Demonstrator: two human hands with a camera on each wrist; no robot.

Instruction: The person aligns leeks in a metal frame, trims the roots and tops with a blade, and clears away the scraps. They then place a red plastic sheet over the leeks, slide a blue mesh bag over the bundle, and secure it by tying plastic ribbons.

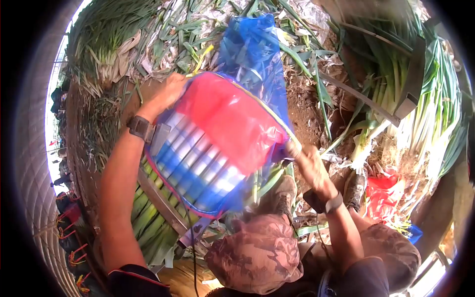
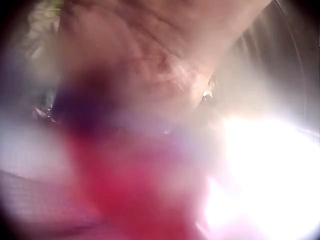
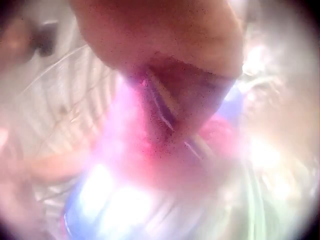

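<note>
Two hands share one bag. At left, our left hand (image 1: 167, 91) curls its fingers over the far rim of the red, blue and white striped plastic sack (image 1: 217, 133), which is held up and stretched above the bundled green-and-white scallions (image 1: 148, 218). Our right hand (image 1: 303, 161) clamps the opposite rim. Both wrist views are too blurred to add detail. We judge the sack spread but not yet filled, and the long green-and-white stalks (image 1: 420, 114) at right lie piled on the ground.
</note>
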